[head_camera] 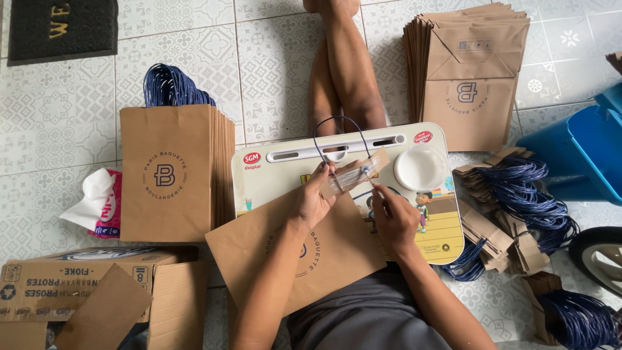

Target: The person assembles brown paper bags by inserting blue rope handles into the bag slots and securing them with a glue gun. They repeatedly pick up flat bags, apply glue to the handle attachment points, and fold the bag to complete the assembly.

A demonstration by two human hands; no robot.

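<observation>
Two hands are busy over a lap tray.
A cardboard handle strip is pinched in the left hand; the right hand has fingers closed just beside it, above a brown paper bag.

Patterned white floor tiles, dark doormat top-left corner.

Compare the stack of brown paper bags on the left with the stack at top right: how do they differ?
The left stack already has dark blue cord handles sticking out at its top; the top-right stack shows none. The left stack's front face is plain with a round logo; the top-right stack shows its folded bottom flap. Both are brown paper bags, lying flat on the tiled floor.
</observation>
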